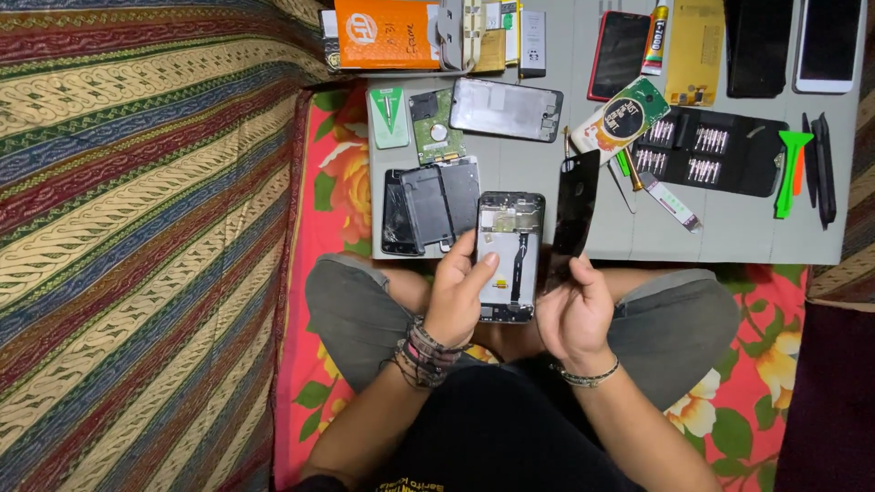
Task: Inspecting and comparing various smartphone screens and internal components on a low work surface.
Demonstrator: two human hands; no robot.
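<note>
My left hand (458,290) grips an opened phone body (510,255), its back off so the white inner plate and a black ribbon cable show. My right hand (572,308) holds a thin black back cover (576,205) upright by its lower end, just right of the phone. Both hands hover over my crossed legs at the near edge of a grey work mat (547,173).
On the mat lie a cracked phone with a frame (430,208), a bare display frame (506,109), a small hard drive (436,128), a black screwdriver bit case (711,150), a green pry tool (788,169), glue tube, more phones and an orange box (387,32). Striped cloth lies left.
</note>
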